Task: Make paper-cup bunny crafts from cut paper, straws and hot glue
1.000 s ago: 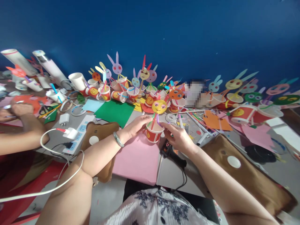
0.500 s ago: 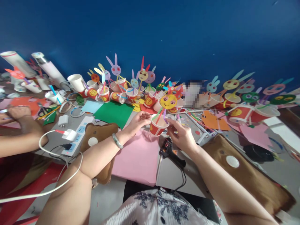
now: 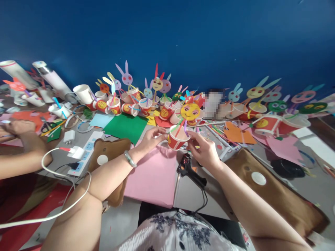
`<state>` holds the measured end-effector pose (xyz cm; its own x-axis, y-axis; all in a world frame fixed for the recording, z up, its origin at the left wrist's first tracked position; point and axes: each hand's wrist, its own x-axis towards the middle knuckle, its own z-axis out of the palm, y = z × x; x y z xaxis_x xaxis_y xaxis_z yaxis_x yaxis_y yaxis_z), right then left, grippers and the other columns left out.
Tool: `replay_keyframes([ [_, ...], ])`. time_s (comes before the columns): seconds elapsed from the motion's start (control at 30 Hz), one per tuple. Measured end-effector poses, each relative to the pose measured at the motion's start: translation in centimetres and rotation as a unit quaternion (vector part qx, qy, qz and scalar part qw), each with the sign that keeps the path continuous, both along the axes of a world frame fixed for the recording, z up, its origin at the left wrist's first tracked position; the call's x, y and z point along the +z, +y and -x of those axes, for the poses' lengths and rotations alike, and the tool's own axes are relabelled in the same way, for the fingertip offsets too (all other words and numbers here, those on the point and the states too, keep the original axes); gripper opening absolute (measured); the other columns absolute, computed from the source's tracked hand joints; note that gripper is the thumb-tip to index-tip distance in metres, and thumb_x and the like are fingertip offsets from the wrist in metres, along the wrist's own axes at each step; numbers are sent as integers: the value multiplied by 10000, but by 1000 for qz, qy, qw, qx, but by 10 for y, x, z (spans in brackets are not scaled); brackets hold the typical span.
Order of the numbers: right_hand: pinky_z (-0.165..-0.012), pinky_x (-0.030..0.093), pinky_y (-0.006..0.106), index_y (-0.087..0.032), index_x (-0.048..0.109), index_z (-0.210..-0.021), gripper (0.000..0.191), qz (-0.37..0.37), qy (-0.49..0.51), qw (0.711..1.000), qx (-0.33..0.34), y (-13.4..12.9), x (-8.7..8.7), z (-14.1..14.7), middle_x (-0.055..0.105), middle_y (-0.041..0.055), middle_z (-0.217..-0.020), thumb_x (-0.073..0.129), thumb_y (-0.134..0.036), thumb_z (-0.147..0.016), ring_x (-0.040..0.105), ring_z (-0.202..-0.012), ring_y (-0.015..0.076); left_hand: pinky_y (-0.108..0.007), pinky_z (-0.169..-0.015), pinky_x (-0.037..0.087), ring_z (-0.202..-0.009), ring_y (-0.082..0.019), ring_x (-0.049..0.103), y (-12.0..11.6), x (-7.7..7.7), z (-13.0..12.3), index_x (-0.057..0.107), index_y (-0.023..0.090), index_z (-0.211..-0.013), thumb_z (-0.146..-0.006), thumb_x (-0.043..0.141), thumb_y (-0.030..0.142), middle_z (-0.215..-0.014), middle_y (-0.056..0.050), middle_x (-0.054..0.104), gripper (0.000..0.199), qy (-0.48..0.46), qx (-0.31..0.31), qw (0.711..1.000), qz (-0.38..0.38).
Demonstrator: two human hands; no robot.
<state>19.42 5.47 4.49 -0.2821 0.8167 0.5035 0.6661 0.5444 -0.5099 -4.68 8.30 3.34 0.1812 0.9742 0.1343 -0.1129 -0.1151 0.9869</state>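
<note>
A red-and-white paper cup [image 3: 176, 143] is held above the pink paper [image 3: 150, 177], in the middle of the view. Colored straws rise from inside it, bearing a yellow paper face [image 3: 190, 111] with red paper on top. My right hand [image 3: 206, 150] pinches the cup's right rim between thumb and fingers. At the cup's left side is my left hand [image 3: 154, 139], fingers curled, tips against the rim. Below my right hand lies a black glue gun [image 3: 192, 172], its cord running toward the table's front edge.
Finished-looking paper cups with rabbit faces [image 3: 127, 78] line the blue wall. A power strip [image 3: 85, 155], green paper [image 3: 127, 127] and a brown pouch [image 3: 115, 146] lie left. Another brown pouch [image 3: 274, 188] and orange paper [image 3: 238, 132] lie right. A co-worker's arm [image 3: 28, 150] rests at far left.
The paper face has shifted slightly right and looks more upright toward me, and the cup has turned a little. Both hands keep their places at the cup; the view has shifted slightly.
</note>
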Motion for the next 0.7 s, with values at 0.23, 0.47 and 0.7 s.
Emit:
replay_keyframes([
  [0.23,-610,586,248,-232,629,-1260,380,-8,9,1000,-7,-2,-1,3,730,17,-819,541,-182,-893,689,-613,136,-330,-849,476,-920,-187,623,-1,2,0,717,190,-831,-746,811,485,-990,-69,709,322,6,25,999,-20],
  [0.47,-611,580,248,-223,624,-1244,365,-13,5,1000,-2,-2,-1,3,734,21,-825,543,-176,-891,684,-602,132,-324,-845,480,-917,-173,615,-2,4,-1,715,195,-813,-756,803,457,-1015,-55,690,283,-17,14,1000,-15],
  [0.7,-610,581,261,-227,619,-1256,370,-1,6,1000,-3,-2,-2,2,733,15,-807,527,-186,-900,670,-575,132,-317,-846,484,-907,-161,614,-4,8,-2,713,196,-767,-734,813,406,-1043,-41,678,235,-43,2,999,23],
])
